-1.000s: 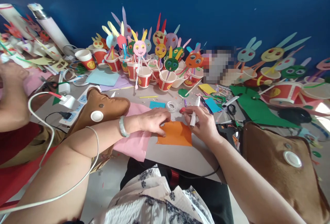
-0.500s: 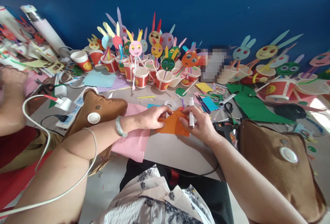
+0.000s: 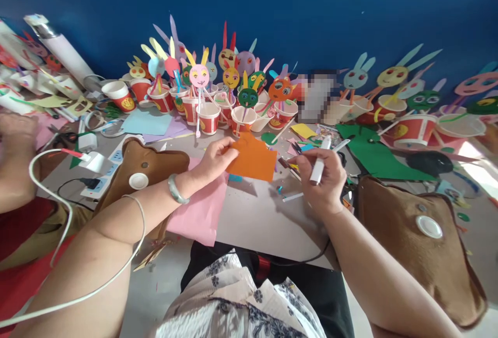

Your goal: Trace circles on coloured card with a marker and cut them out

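My left hand [image 3: 220, 159] pinches the left edge of a piece of orange paper [image 3: 257, 156] between thumb and fingers. The sheet is tilted up above the table, and its top edge is cut unevenly. Off to the right of the paper, my right hand [image 3: 322, 179] is closed around a white marker [image 3: 317, 171], which lies slantwise across the fingers. Fingers cover part of the marker. Below my left hand lies pink paper [image 3: 200, 208]. A scrap of blue paper [image 3: 235, 178] shows under the orange sheet.
Paper cups [image 3: 244, 120] with rabbit-faced paper figures line the back. Brown plush cushions [image 3: 404, 244] lie on both sides. Green paper [image 3: 383, 156] and loose tools are at right. A power strip [image 3: 103, 174] and white cable are at left, near another person's arm [image 3: 15, 156].
My right hand has let go of the orange paper and moved right with the marker. My left hand has lifted and tilted the paper, shifting slightly left.
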`<state>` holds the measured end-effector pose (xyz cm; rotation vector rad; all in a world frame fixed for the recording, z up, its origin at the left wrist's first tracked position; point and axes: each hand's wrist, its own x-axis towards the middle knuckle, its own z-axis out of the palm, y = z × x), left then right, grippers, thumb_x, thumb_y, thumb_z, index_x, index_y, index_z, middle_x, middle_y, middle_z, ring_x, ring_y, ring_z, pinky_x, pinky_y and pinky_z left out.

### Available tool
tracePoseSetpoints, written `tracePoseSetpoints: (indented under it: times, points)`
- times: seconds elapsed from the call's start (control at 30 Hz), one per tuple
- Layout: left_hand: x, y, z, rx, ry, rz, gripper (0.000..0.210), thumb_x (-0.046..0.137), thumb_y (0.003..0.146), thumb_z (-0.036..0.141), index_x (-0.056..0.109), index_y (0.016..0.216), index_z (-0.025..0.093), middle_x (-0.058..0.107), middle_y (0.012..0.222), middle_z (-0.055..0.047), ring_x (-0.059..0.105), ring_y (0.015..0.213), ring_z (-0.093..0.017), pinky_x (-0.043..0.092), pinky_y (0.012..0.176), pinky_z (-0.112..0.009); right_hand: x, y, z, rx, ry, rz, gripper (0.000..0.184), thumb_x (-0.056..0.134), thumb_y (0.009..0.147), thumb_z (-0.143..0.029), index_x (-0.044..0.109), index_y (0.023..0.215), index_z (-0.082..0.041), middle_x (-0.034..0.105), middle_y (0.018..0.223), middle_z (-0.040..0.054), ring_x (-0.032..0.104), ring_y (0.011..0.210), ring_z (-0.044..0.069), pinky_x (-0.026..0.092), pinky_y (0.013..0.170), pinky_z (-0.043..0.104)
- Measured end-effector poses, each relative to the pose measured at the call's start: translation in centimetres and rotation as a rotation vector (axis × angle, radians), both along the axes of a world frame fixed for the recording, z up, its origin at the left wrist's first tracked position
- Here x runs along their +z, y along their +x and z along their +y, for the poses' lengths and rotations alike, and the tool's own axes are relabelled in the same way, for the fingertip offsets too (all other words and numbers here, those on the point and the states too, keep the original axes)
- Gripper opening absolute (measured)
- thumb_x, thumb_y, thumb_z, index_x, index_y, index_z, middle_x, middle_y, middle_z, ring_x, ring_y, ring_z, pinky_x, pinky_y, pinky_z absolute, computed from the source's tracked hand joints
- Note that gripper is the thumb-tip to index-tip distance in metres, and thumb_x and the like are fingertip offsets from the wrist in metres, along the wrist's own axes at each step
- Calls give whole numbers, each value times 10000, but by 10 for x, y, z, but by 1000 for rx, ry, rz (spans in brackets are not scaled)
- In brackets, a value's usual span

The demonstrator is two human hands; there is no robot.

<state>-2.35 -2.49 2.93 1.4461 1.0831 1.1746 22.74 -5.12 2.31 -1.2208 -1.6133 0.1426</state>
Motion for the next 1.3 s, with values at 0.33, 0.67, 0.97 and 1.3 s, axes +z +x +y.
tracePoseSetpoints:
  times: [0.33,0.67,0.97,1.3]
  points:
    - [-1,1,3,26,-63,-34,238,638,723,302,666,905,151,712,890,-20,647,852,-165,499,751,-256,-7,-1,7,19,2,65,126,652,907,-268,567,998,-252,776,847,39,782,797,246,607,728,383]
    - [1,0,3,149,-77,-76,220,677,749,343,656,892,177,727,907,-29,670,858,-181,538,732,-274,-6,1,8,-10,15,50,114,650,918,-276,567,992,-250,767,843,28,770,802,232,596,770,390]
    - [1,1,6,109,-25,-145,198,630,779,349,632,889,185,678,829,-5,647,822,-162,536,770,-277,-7,-1,5,23,-22,64,153,682,900,-293,572,1004,-267,769,881,33,761,835,243,579,813,414]
    - [-17,5,1,-261,57,111,180,607,859,304,663,959,165,729,972,-48,679,903,-180,543,782,-262,-8,-2,3,182,-153,-27,284,745,793,-322,579,1014,-257,710,842,2,683,704,195,544,658,328]
